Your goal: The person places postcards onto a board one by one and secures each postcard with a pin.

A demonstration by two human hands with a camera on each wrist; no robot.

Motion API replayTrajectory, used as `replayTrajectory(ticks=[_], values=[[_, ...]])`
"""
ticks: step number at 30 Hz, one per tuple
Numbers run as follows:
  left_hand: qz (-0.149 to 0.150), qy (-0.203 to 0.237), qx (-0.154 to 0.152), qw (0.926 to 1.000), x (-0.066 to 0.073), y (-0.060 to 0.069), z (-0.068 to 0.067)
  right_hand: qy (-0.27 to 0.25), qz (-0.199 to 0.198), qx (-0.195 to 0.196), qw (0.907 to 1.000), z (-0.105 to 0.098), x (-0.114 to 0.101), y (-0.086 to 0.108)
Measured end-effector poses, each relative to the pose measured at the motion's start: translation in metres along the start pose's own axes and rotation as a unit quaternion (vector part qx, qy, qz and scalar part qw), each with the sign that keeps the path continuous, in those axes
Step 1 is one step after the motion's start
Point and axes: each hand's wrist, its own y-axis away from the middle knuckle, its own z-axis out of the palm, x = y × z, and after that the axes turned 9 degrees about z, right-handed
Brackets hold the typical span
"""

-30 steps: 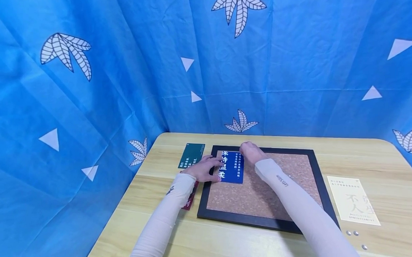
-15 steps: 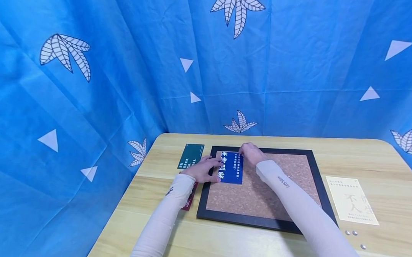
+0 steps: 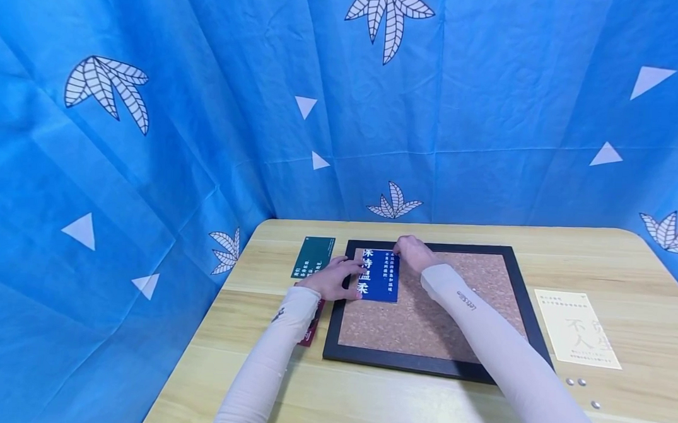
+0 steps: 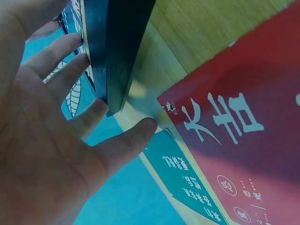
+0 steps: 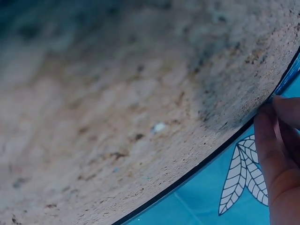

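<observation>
A blue card (image 3: 380, 277) with white characters lies on the upper left of a black-framed cork board (image 3: 390, 330). Spread across the card's left side, the fingers of my left hand (image 3: 331, 282) rest on it. In the left wrist view, that hand (image 4: 51, 140) reaches over the board's dark edge with its fingers extended. My right hand (image 3: 415, 251) is at the card's upper right corner. The right wrist view shows its thumb and finger (image 5: 266, 136) together against the surface there; whatever sits between the fingertips is hidden.
Left of the board lie a green card (image 3: 314, 256) and a red card (image 4: 234, 117), the latter partly under my left arm in the head view. A pale yellow card (image 3: 578, 329) lies to the right, with silver thumbtacks (image 3: 595, 405) near it. A blue curtain (image 3: 491, 117) hangs behind.
Both hands stay at the same places on the blue card. The head view has shifted very slightly; nothing else visibly moves.
</observation>
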Motion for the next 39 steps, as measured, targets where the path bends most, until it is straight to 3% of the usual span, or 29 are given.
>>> replayTrajectory(ticks=[10,22,39], values=[[0.0,-0.001,0.004,1.0,0.0014,0.0008,0.0004,0.0,0.022,-0.002,0.9997,0.0021,-0.0017,0.0011],[0.0,-0.003,0.003,1.0,0.0006,0.0005,0.0012,0.019,-0.01,0.026,0.9994,0.004,-0.0024,0.0068],[0.001,-0.013,0.004,0.9999,0.0014,0.0012,0.0021,0.036,-0.009,0.027,0.9989,0.0045,-0.0036,0.008]])
